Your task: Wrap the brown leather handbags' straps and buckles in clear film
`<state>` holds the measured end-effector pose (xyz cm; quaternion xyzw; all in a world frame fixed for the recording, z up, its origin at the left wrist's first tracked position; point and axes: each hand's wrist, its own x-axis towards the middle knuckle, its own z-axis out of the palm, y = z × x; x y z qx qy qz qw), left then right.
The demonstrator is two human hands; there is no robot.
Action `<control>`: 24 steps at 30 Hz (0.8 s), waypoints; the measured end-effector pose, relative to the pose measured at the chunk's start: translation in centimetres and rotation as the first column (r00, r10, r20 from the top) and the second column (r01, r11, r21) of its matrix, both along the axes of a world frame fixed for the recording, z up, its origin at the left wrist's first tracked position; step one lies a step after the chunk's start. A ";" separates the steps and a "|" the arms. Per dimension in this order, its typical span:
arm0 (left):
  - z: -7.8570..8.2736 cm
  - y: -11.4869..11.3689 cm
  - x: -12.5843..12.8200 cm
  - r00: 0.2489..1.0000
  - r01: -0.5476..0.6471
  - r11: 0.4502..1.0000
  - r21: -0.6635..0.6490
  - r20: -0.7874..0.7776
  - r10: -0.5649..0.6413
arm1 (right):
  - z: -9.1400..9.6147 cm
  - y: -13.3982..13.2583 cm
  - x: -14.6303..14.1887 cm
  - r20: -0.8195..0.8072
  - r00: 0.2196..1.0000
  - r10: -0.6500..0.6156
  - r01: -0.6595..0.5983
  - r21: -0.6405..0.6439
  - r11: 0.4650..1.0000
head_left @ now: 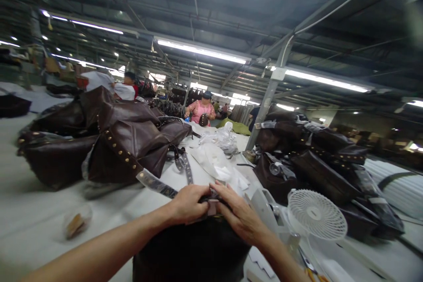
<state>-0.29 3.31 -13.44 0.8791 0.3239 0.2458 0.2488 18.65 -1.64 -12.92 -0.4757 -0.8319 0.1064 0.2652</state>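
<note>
- bag (191,251): dark brown, upright at the near edge of the table (33,229), under both hands.
- left hand (188,205): fingers curled tight over the bag's top edge, holding it.
- right hand (239,216): laid on the bag's top, fingers nearly straight, tips meeting the left hand's at a small pale tab (212,206); whether it grips cannot be told.
- strap (158,183): plastic-wrapped, studded, just beyond the left hand.
- left pile (125,145): brown studded bags, heaped.
- right pile (313,163): dark bags, some in plastic.
- fan (315,216): white, just right of the right hand.
- wrappings (214,158): white, behind the hands.
- packet (76,224): small, on the table, left.
- co-worker (202,110): pink top, far end.
</note>
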 end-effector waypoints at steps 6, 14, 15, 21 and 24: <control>-0.5 -0.2 0.0 0.998 -0.046 0.994 0.104 -0.030 0.050 | 1.6 1.2 0.3 -0.009 0.990 0.143 -0.143 -0.112 0.983; -0.5 -0.4 -0.2 0.995 -0.096 0.990 0.108 -0.004 0.097 | 0.8 0.0 -0.1 0.082 0.996 0.033 -0.054 0.262 0.964; -0.5 -0.4 -0.2 0.995 -0.098 0.990 0.103 -0.007 0.100 | 0.4 -0.4 -0.2 0.136 0.991 0.003 -0.047 0.322 0.946; -0.5 -0.4 0.0 0.991 -0.129 0.986 0.103 -0.009 0.130 | -1.3 -2.7 -0.6 0.160 0.987 0.035 -0.098 0.410 0.907; -0.4 -0.6 0.1 0.992 -0.117 0.988 0.105 -0.022 0.120 | -0.2 -2.2 -0.3 -0.121 0.990 0.073 -0.033 0.305 0.952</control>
